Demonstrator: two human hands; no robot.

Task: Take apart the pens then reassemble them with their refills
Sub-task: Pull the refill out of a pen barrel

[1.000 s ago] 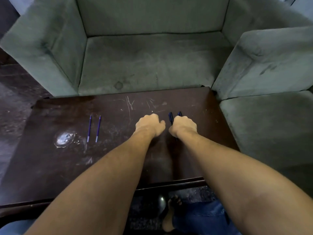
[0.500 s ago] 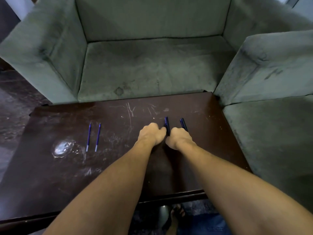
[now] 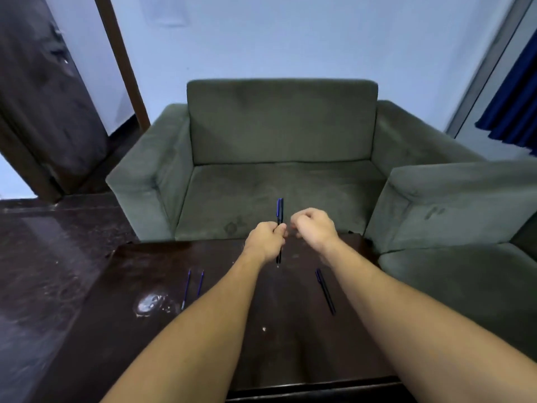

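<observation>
On the scratched dark brown table (image 3: 290,344), marked by a whitish stain (image 3: 151,303) near two blue refills (image 3: 193,287), a second pen (image 3: 325,290) lies flat under the right forearm. Above the table's far edge the left hand (image 3: 266,242) grips an upright dark pen (image 3: 279,210) at mid-barrel. The right hand (image 3: 312,228) hovers just beside it with fingers curled, though whether they pinch anything cannot be told. Behind stand a green sofa (image 3: 279,135), a second sofa (image 3: 453,199), a pale blue wall (image 3: 290,39), a dark door (image 3: 43,97) and a blue curtain (image 3: 517,97).
</observation>
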